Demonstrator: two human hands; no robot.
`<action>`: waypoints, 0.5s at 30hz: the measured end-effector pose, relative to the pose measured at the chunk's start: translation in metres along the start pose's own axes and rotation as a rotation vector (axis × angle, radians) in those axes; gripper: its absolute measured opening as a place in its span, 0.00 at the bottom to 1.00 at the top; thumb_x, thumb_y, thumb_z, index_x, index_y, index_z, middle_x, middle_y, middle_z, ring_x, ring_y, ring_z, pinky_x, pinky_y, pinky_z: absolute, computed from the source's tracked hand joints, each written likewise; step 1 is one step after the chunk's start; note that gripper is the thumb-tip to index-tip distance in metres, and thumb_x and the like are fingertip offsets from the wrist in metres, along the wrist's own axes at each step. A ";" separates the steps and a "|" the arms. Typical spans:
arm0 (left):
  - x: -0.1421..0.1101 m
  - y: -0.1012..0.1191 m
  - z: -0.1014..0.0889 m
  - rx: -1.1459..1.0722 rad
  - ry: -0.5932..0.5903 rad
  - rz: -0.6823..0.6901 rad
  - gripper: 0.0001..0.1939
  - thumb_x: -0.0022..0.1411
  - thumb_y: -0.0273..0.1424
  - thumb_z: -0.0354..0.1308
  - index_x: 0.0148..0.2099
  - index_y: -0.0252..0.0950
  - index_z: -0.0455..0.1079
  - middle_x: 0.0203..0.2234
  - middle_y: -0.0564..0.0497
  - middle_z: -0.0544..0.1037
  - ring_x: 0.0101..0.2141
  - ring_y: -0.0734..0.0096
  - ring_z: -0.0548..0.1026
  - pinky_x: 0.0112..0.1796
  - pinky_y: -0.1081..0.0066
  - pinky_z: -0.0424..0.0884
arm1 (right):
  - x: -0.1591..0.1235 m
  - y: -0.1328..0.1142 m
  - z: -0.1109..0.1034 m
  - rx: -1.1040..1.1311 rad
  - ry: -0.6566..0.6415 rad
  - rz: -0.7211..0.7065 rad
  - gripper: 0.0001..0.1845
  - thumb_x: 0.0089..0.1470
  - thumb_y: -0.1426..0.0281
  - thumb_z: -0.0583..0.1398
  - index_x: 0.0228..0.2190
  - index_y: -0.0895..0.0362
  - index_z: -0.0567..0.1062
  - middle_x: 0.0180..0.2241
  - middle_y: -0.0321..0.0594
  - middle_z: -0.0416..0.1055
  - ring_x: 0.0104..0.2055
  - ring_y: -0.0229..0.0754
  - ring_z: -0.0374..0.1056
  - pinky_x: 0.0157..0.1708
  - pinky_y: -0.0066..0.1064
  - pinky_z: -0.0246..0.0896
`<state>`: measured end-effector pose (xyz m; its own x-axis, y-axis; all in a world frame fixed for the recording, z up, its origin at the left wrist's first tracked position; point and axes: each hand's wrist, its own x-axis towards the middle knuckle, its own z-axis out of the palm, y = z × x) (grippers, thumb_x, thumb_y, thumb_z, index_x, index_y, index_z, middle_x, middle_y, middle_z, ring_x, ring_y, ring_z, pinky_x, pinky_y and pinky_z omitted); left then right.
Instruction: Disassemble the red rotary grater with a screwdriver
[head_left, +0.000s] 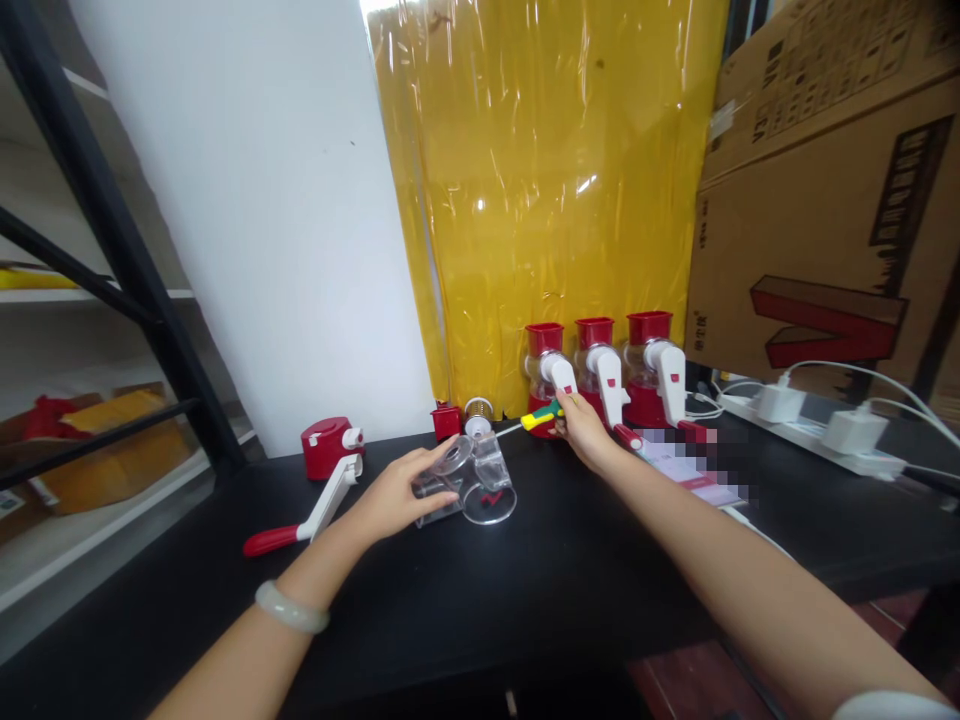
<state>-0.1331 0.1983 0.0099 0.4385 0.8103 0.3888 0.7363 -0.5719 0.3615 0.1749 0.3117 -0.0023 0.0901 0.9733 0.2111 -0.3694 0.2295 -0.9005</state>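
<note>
My left hand (401, 492) is wrapped round a clear plastic housing (480, 480) lying on the black table (540, 580). My right hand (583, 428) is closed on a screwdriver with a green and yellow handle (541, 416), whose metal shaft points left toward the housing. Just behind the right hand stand three assembled red-and-clear hand-crank devices (600, 375) with white cranks. A loose white crank with a red grip (315, 515) lies to the left of my left hand, next to a red round base (326, 447).
A small red part (446, 421) and a metal drum piece (478, 412) sit behind the housing. A white power strip with plugged adapters (810, 425) lies at the right. Yellow plastic sheet (547, 180), a cardboard box (832, 200), and black shelving (112, 250) surround the table.
</note>
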 end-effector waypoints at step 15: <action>0.000 0.002 -0.001 -0.020 -0.001 -0.005 0.38 0.65 0.45 0.61 0.73 0.52 0.52 0.47 0.48 0.73 0.44 0.61 0.74 0.49 0.56 0.71 | -0.004 -0.006 0.004 0.089 0.019 0.065 0.13 0.52 0.65 0.63 0.26 0.53 0.62 0.13 0.26 0.55 0.15 0.31 0.53 0.18 0.24 0.59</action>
<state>-0.1320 0.1966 0.0114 0.4352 0.8134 0.3861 0.7279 -0.5702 0.3809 0.1728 0.3067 0.0037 0.0805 0.9861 0.1451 -0.4561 0.1658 -0.8743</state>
